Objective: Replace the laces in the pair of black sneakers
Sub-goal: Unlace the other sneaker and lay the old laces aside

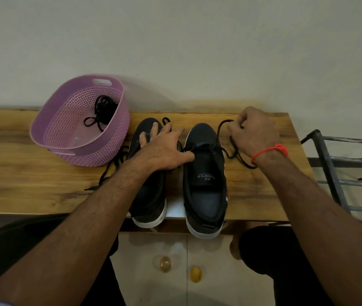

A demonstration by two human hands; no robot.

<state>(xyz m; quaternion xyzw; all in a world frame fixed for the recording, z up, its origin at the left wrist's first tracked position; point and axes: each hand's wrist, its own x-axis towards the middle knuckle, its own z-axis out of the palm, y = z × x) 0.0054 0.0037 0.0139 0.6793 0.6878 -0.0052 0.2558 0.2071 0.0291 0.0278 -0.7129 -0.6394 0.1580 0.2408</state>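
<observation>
Left hand (pixel 162 149) hides the left sneaker's (pixel 151 195) eyelets — lacing unreadable

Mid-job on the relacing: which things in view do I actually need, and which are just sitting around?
Part of the job:
- left sneaker, under the left hand
- right sneaker
- black lace pinched by the right hand
- spare laces in the purple basket

Just lying about:
- metal rack
- wooden table
- cabinet knobs below

The person had bare arms, a thin red string (pixel 270 151) tied round the right wrist, and dark trousers (pixel 270 250).
</observation>
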